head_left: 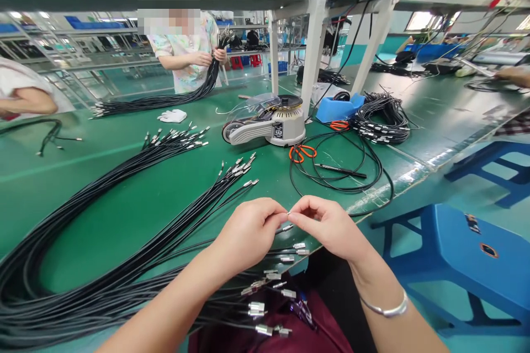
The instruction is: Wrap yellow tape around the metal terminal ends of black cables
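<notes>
My left hand (252, 229) and my right hand (325, 225) meet above the table's near edge, thumb and forefinger of each pinched together. A tiny shiny piece shows between the fingertips; its kind is too small to tell. Just below them lie the metal-ended tips of black cables (298, 246). Under my left forearm runs a thick bundle of black cables (141, 298), curving round at the left and back toward the middle. Its far ends (182, 138) carry silvery metal connectors. Another group of connector ends (242, 168) rests beyond my left hand.
A grey round tape dispenser (285, 127) stands ahead. Near it are orange-handled scissors (302, 153), a black pen-like tool (342, 170), a blue bin (337, 107) and coiled cables (383, 118). A white glove (171, 116) lies farther back. A co-worker (186, 60) holds cables. Blue stools (467, 242) stand right.
</notes>
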The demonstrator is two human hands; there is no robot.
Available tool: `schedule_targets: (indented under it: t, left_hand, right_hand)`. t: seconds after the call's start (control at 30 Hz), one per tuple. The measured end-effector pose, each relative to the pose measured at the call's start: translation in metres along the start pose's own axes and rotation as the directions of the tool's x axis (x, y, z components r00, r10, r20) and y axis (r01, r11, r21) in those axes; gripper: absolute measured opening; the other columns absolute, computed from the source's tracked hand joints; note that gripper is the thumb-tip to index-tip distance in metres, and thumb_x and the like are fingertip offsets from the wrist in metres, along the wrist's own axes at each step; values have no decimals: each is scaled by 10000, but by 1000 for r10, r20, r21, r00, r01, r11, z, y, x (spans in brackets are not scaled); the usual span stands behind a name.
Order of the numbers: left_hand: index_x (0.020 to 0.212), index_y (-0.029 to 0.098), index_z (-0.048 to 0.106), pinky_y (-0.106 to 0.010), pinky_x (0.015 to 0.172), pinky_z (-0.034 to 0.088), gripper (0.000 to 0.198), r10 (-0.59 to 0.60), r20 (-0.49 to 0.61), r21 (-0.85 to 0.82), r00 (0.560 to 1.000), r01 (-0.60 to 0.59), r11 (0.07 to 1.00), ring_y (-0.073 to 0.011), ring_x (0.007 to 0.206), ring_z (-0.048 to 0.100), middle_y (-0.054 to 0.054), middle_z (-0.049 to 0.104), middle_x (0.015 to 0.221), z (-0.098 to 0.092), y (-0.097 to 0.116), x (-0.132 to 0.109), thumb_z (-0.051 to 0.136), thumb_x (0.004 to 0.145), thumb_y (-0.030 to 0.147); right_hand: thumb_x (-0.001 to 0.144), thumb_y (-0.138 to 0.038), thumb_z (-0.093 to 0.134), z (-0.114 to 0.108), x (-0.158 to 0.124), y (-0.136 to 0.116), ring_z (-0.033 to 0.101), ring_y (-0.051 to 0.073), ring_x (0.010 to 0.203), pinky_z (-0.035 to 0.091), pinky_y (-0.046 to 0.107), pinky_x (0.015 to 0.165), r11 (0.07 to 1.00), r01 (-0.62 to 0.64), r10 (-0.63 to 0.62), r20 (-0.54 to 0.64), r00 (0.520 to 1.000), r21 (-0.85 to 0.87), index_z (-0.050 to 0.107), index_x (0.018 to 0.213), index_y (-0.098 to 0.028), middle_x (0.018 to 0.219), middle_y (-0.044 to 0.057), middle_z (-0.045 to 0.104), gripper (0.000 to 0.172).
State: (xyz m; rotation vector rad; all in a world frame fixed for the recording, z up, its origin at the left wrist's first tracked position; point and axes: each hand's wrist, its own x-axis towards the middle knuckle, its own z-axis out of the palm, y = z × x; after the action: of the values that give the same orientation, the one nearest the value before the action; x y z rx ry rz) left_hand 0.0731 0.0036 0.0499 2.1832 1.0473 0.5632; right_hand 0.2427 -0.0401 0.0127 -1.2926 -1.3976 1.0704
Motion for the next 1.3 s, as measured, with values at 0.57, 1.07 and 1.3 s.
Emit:
schedule_targets:
  t: [0.57, 1.07, 1.3]
  left_hand:
    - [796, 222, 702, -238, 676, 437, 156, -95, 75, 24, 993, 94, 995, -155, 741, 608, -1, 688, 803, -10, -14, -19, 563, 811, 291]
    - [702, 155, 626, -238, 557, 343, 208, -280, 257, -280, 925, 349, 895, -109, 570, 455, 33, 553, 599, 0, -7, -12, 599, 748, 356]
    - [707, 137, 630, -242, 578, 355, 213, -314, 184, -358, 931, 361, 861, -111, 582, 471, 21, 564, 604, 9, -8, -10, 632, 714, 349]
  right_hand:
    - [736, -326, 660, 7, -7, 1, 518, 126, 602, 426, 264, 609, 983, -100, 117, -106, 988, 154, 616, 667, -161, 614, -18, 590, 184]
    - [751, -324, 659, 5, -15, 5, 507, 120, 618, 408, 247, 605, 983, -108, 124, -107, 986, 147, 634, 706, -150, 634, -18, 585, 181]
    - [756, -337, 657, 5, -18, 7, 490, 117, 607, 393, 248, 592, 982, -98, 119, -125, 985, 161, 634, 718, -144, 634, -16, 577, 198]
